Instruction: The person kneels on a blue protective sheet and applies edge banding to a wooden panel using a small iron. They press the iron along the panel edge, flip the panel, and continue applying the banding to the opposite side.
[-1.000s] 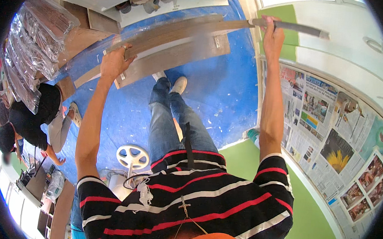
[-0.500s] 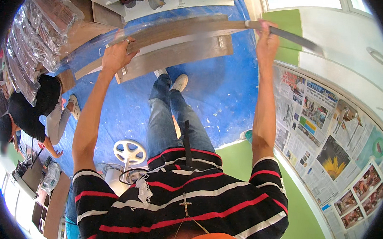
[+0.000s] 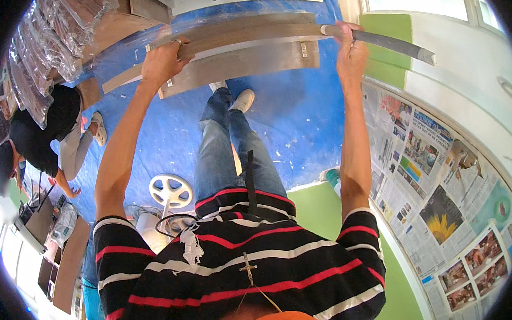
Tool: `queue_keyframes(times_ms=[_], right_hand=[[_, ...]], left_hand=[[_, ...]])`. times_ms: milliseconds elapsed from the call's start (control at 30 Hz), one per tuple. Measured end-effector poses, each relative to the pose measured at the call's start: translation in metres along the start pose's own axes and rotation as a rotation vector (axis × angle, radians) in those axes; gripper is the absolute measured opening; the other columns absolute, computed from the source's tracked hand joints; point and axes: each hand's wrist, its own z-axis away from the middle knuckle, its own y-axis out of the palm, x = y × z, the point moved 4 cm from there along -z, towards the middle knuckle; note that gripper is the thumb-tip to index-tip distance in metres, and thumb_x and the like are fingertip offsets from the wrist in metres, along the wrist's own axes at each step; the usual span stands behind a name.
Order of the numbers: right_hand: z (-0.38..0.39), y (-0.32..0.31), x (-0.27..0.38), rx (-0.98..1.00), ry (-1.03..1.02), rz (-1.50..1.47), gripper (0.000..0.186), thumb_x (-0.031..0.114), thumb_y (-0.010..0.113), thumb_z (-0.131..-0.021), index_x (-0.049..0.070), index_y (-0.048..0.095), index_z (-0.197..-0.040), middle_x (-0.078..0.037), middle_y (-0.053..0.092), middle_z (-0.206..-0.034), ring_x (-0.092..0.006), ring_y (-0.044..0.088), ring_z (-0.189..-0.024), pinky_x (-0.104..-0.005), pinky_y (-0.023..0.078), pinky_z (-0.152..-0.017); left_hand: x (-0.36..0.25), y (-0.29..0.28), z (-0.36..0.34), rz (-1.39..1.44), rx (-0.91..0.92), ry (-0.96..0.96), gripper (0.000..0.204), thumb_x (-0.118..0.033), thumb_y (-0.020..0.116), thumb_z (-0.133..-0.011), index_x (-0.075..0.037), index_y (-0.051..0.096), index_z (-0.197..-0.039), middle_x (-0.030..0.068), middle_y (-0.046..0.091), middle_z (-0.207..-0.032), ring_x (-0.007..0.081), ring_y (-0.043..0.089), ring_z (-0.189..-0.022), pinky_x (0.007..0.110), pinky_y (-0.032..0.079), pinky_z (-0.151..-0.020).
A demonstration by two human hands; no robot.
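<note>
Arms (image 3: pixel 359 143) reach forward, nearly straight, the 2 hands well apart. The right hand (image 3: pixel 351 57) is clasped around a dark strip (image 3: pixel 397 44) that juts out past it to the right. The left hand (image 3: pixel 163 63) bends its fingers over a wooden board (image 3: pixel 246 35); how firmly, I cannot tell. That board spans between the 2 hands, with blue floor covering (image 3: pixel 305 119) below.

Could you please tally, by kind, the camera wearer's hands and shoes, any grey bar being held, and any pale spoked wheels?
Left hand and right hand: 2
Wearer's shoes: 2
Grey bar, in the right hand: 1
Pale spoked wheel: 1
Total: 6
</note>
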Motion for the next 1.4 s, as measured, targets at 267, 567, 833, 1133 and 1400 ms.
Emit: queue_keyframes(times_ms=[267, 567, 833, 1133, 1400], right_hand=[[0.011, 0.017, 0.021, -0.055, -0.041, -0.136, 0.035, 0.032, 0.051, -0.109, 0.0, 0.065, -0.111, -0.012, 0.072, -0.105, -0.0209, 0.068, -0.095, -0.0362, 0.056, -0.085], [0.018, 0.034, 0.032, 0.015, -0.003, -0.122, 0.035, 0.031, 0.05, -0.11, -0.002, 0.061, -0.114, -0.015, 0.071, -0.11, -0.0217, 0.068, -0.099, -0.0366, 0.058, -0.084], [0.031, 0.056, 0.052, 0.109, -0.111, -0.131, 0.029, 0.027, 0.05, -0.11, -0.001, 0.059, -0.113, -0.015, 0.07, -0.117, -0.0221, 0.068, -0.105, -0.0364, 0.06, -0.086], [0.05, 0.059, 0.048, 0.061, -0.135, -0.143, 0.027, 0.025, 0.053, -0.109, 0.0, 0.062, -0.112, -0.014, 0.071, -0.113, -0.0217, 0.067, -0.102, -0.036, 0.058, -0.086], [0.041, 0.041, 0.059, -0.024, -0.079, -0.293, 0.028, 0.026, 0.049, -0.11, -0.001, 0.059, -0.111, -0.016, 0.07, -0.115, -0.0222, 0.068, -0.106, -0.0374, 0.062, -0.086]], left_hand=[[-0.003, -0.003, 0.006, 0.0, -0.044, 0.002, 0.045, -0.049, 0.068, -0.092, -0.023, 0.062, -0.129, 0.0127, 0.076, -0.095, 0.0343, 0.074, -0.086, 0.047, 0.059, -0.076], [-0.002, 0.001, 0.008, 0.017, -0.026, -0.007, 0.044, -0.047, 0.068, -0.093, -0.022, 0.063, -0.129, 0.012, 0.076, -0.099, 0.0346, 0.073, -0.093, 0.047, 0.058, -0.08], [-0.005, 0.004, 0.015, 0.032, -0.062, 0.01, 0.042, -0.042, 0.071, -0.091, -0.022, 0.064, -0.127, 0.0107, 0.075, -0.104, 0.0333, 0.072, -0.096, 0.047, 0.057, -0.081], [-0.002, 0.002, 0.011, -0.005, -0.117, 0.043, 0.044, -0.044, 0.07, -0.091, -0.023, 0.062, -0.129, 0.012, 0.075, -0.101, 0.0348, 0.072, -0.094, 0.048, 0.057, -0.081], [-0.005, 0.006, 0.019, 0.019, -0.089, 0.005, 0.043, -0.044, 0.069, -0.091, -0.024, 0.063, -0.129, 0.0128, 0.076, -0.1, 0.035, 0.072, -0.096, 0.048, 0.057, -0.083]])
